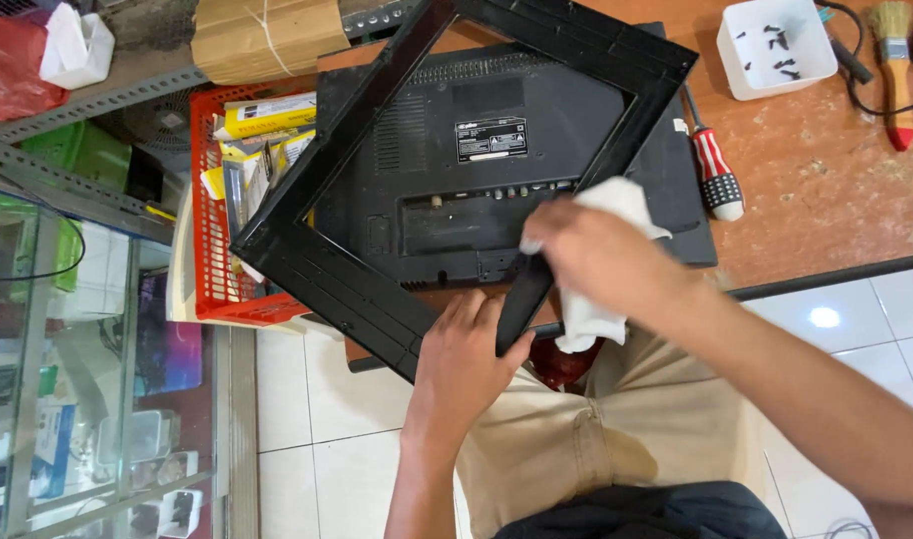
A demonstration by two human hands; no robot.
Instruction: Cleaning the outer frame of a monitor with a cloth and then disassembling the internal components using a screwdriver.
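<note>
Left hand (463, 351) grips the near corner of a large black rectangular plastic frame (307, 262), fingers (508, 351) closed round the rail, thumb on its face. Right hand (598, 255) is bunched shut on a white crumpled cloth (616, 200), pressed against the frame's rail just above the left fingers. The frame is tilted, held over the black plastic back of a flat screen set (476, 160) lying on the brown tabletop (826, 160). The frame looks light, stiff but thin, likely to flex or crack if twisted; corners give the surest hold. Beyond the right fingers: a red-and-white striped screwdriver (716, 170), a white tray of dark screws (776, 45). Left of the left fingers, a red plastic basket (209, 240).
</note>
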